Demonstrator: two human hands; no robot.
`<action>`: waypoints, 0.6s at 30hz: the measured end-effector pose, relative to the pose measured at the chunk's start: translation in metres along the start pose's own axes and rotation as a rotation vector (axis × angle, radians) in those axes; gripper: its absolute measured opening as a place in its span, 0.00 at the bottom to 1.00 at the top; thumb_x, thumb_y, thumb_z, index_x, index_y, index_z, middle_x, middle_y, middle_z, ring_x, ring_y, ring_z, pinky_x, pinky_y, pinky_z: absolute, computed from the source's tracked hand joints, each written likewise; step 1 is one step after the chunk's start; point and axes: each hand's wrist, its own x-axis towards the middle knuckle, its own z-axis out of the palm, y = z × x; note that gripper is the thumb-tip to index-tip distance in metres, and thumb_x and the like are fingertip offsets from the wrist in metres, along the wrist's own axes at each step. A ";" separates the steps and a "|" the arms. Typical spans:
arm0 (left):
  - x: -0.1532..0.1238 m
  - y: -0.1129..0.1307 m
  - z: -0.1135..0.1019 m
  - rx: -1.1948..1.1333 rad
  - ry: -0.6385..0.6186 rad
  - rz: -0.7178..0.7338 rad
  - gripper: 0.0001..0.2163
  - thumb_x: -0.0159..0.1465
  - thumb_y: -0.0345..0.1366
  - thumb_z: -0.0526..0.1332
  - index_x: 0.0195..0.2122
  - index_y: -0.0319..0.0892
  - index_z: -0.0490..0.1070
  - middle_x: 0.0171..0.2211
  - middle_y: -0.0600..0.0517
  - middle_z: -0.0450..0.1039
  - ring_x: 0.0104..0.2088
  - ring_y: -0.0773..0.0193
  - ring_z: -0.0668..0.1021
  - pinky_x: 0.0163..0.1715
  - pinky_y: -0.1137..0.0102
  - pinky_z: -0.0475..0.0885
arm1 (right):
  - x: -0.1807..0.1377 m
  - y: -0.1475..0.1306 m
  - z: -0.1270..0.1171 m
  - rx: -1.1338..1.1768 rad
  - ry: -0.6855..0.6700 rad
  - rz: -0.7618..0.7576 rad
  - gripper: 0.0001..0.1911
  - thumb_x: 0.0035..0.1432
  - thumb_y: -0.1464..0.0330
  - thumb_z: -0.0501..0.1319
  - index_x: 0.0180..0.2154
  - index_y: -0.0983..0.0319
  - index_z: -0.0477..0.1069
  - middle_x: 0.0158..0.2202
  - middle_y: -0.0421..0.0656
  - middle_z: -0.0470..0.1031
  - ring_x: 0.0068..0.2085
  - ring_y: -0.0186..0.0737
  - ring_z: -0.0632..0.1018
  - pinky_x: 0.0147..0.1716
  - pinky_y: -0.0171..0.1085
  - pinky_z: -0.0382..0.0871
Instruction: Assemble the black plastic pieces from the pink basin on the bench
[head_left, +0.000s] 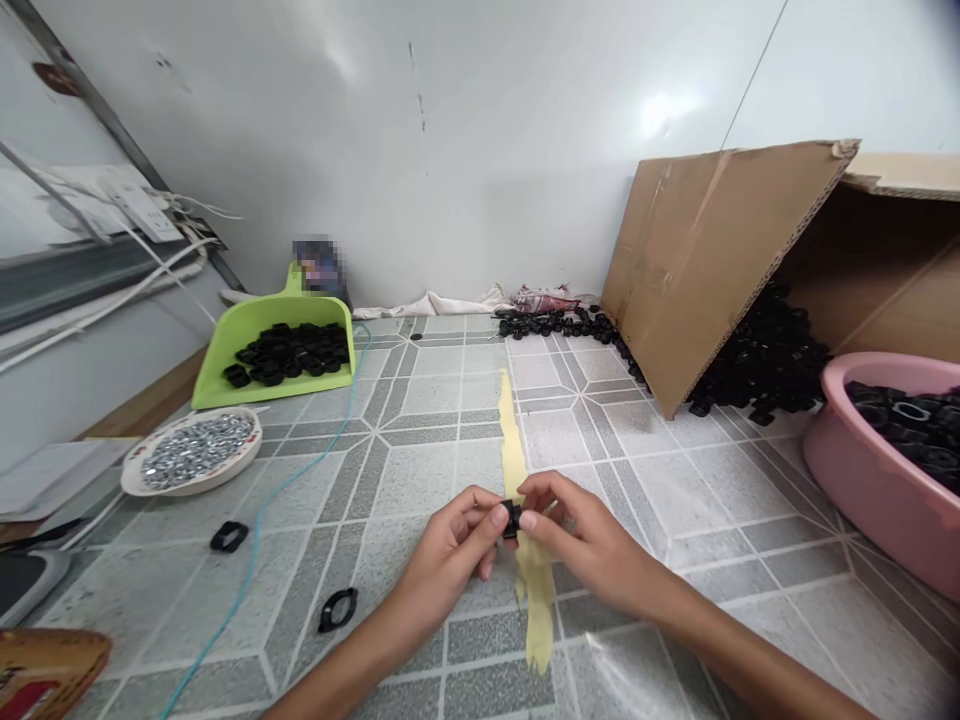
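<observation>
Between my two hands, above the yellow strip on the table, is a small black plastic clamp point(511, 520). My left hand point(465, 535) pinches it from the left with thumb and fingers. From the other side my right hand point(574, 520) has its thumb and forefinger closed at the clamp's right edge; whether a tiny part sits between those fingertips I cannot make out. To the left of my left forearm lies a black ring-shaped clamp point(337, 609). Farther left, another black clamp point(229, 537) rests on the patterned surface.
A green dustpan point(217, 350) holds black parts, and a white plate point(251, 455) holds small shiny metal pieces. At right stand a tilted cardboard box point(675, 260) spilling black parts and a pink basin point(847, 450) of them. A blue cord point(281, 487) crosses the left side.
</observation>
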 end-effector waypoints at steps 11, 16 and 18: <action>-0.001 0.006 0.000 -0.035 -0.039 -0.035 0.17 0.66 0.52 0.62 0.36 0.42 0.69 0.22 0.58 0.67 0.21 0.71 0.66 0.24 0.74 0.58 | -0.003 -0.001 0.003 -0.218 -0.074 -0.068 0.18 0.75 0.57 0.47 0.39 0.60 0.68 0.36 0.42 0.74 0.36 0.40 0.74 0.36 0.38 0.65; 0.000 0.006 -0.003 -0.023 -0.118 -0.051 0.18 0.67 0.53 0.60 0.33 0.41 0.67 0.24 0.57 0.68 0.21 0.71 0.65 0.25 0.73 0.58 | -0.002 0.003 0.002 -0.467 -0.034 -0.297 0.16 0.74 0.58 0.48 0.39 0.61 0.66 0.36 0.45 0.71 0.38 0.43 0.70 0.39 0.42 0.64; -0.001 0.003 -0.003 -0.013 -0.134 -0.036 0.16 0.68 0.51 0.60 0.35 0.42 0.67 0.25 0.57 0.68 0.22 0.71 0.65 0.25 0.74 0.58 | -0.001 0.005 0.008 -0.345 -0.046 -0.206 0.19 0.74 0.58 0.46 0.34 0.60 0.64 0.32 0.42 0.69 0.34 0.40 0.69 0.35 0.39 0.62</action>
